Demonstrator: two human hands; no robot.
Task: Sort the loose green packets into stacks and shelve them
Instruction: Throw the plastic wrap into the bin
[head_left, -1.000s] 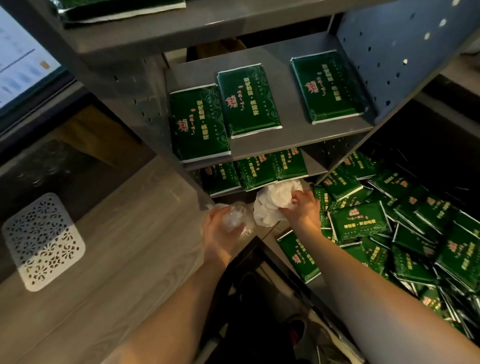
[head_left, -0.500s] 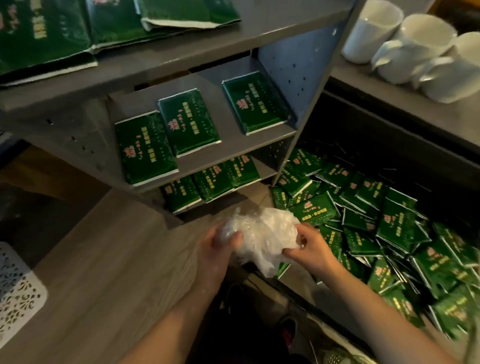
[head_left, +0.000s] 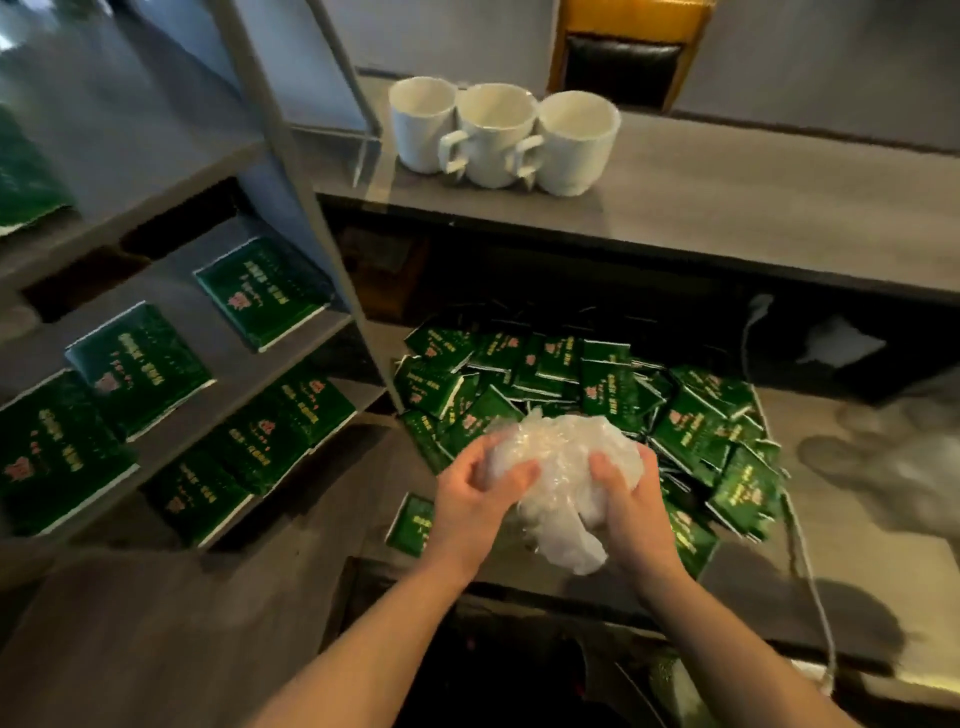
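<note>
Above loose green packets (head_left: 597, 384), left hand (head_left: 470, 501), right hand (head_left: 628, 501) gripping crumpled plastic (head_left: 558, 452)

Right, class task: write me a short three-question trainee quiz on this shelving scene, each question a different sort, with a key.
1. True or false: both hands grip one crumpled clear plastic bag above the loose pile of green packets.
2. How many white mugs stand on the upper counter? A) two B) three C) five
3. Fill in: the right hand and left hand hold no ____ packet.

Key: 1 true; 2 B; 3 green.
</note>
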